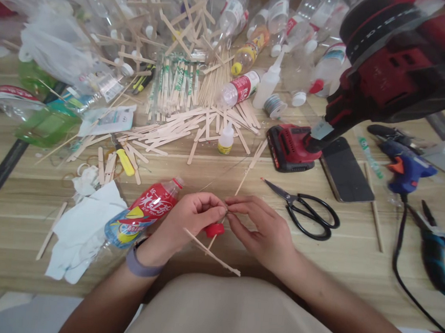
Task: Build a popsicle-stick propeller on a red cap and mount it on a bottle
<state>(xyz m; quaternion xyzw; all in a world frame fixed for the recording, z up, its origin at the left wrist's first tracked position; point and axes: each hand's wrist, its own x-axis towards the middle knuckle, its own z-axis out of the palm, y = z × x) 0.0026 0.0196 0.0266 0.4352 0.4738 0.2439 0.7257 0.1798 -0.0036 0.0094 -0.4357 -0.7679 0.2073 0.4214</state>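
Close to my body, my left hand (199, 213) pinches a thin wooden stick (241, 181) near a red bottle cap (215, 230). The cap sits on or against the stick, just below my fingertips. A second stick (215, 254) crosses the first at its lower end. My right hand (262, 228) has its thumb and forefinger pressed together at the same spot, touching the left fingertips; what lies between them is too small to make out. An iced tea bottle (145, 209) lies beside my left wrist, and black-handled scissors (307, 209) rest to the right.
A red cordless drill (399, 72) stands on its battery at the right, by a phone (347, 171), a blue glue gun (403, 165) and pliers (439, 250). Craft sticks (171, 126), a small glue bottle (225, 138) and many plastic bottles fill the back. White gloves (86, 227) lie left.
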